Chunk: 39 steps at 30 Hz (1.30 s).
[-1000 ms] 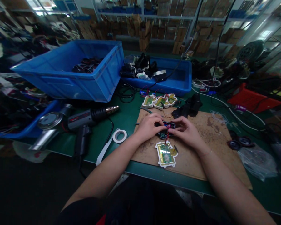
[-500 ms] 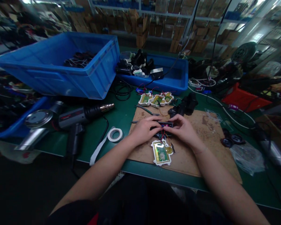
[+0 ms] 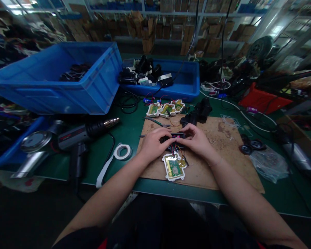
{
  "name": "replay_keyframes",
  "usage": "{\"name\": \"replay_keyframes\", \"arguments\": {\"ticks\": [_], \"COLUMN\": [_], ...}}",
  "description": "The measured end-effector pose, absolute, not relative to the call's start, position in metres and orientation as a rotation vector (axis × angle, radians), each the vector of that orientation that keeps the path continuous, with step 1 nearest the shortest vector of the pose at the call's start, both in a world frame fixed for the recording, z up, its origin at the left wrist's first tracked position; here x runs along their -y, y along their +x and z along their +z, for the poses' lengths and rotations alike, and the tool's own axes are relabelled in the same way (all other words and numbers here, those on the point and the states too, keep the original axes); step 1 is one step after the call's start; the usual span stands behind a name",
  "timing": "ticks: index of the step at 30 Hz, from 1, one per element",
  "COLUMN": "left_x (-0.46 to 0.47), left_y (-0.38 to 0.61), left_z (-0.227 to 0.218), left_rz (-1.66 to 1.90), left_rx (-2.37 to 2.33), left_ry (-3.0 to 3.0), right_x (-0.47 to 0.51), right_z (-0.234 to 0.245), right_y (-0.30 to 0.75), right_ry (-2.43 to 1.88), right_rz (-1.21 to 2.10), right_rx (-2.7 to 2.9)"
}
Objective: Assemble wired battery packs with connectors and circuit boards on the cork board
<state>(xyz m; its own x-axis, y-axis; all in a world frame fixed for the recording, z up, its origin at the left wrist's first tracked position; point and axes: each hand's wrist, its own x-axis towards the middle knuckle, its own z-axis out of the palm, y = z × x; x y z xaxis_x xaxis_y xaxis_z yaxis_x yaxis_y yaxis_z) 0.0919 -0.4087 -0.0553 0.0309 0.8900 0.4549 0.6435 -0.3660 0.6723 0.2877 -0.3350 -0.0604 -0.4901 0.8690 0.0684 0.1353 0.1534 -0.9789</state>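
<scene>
Cardboard point(image 3: 228, 145) probably protects the desk point(image 3: 133, 129). My left fingers point(image 3: 168, 142) and right fingers point(image 3: 187, 142) hold the black housing point(image 3: 180, 135), likely steadying it.

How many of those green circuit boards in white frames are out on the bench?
4: a front board on the cardboard sheet, then a left board, middle board and right board bunched beyond it. More may be hidden under others.
</scene>
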Motion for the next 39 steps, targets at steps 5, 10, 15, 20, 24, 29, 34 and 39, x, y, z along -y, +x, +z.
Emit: {"name": "replay_keyframes", "arguments": {"ticks": [5, 10, 15, 20, 24, 29, 34, 39], "left_x": [0.413, 0.421, 0.423, 0.420, 0.420, 0.422, 0.421, 0.421], "left_y": [0.090, 0.097, 0.106, 0.104, 0.101, 0.106, 0.108, 0.105], "left_z": [-0.056, -0.048, -0.047, -0.051, -0.049, -0.044, -0.046, -0.047], "left_rz": [1.207, 1.107, 1.048, 1.063, 1.020, 0.954, 0.950, 0.957], "left_rx": [-1.574, -1.577, -1.633, -1.646, -1.620, -1.649, -1.689, -1.672], "left_ry": [2.173, 2.237, 2.228, 2.207, 2.241, 2.293, 2.299, 2.289], "right_x": [0.335, 0.334, 0.334, 0.334, 0.336, 0.337, 0.335, 0.335], "right_z": [-0.060, -0.062, -0.061, -0.063, -0.065, -0.065, -0.065, -0.064], "right_y": [0.288, 0.289, 0.290, 0.292, 0.292, 0.289, 0.289, 0.290], "right_ry": [-0.970, -0.957, -0.964, -0.929, -0.935, -0.953, -0.954, -0.925], "right_rz": [1.413, 1.395, 1.380, 1.384, 1.342, 1.256, 1.277, 1.309], "right_rx": [1.752, 1.755, 1.762, 1.771, 1.787, 1.831, 1.825, 1.817]}}
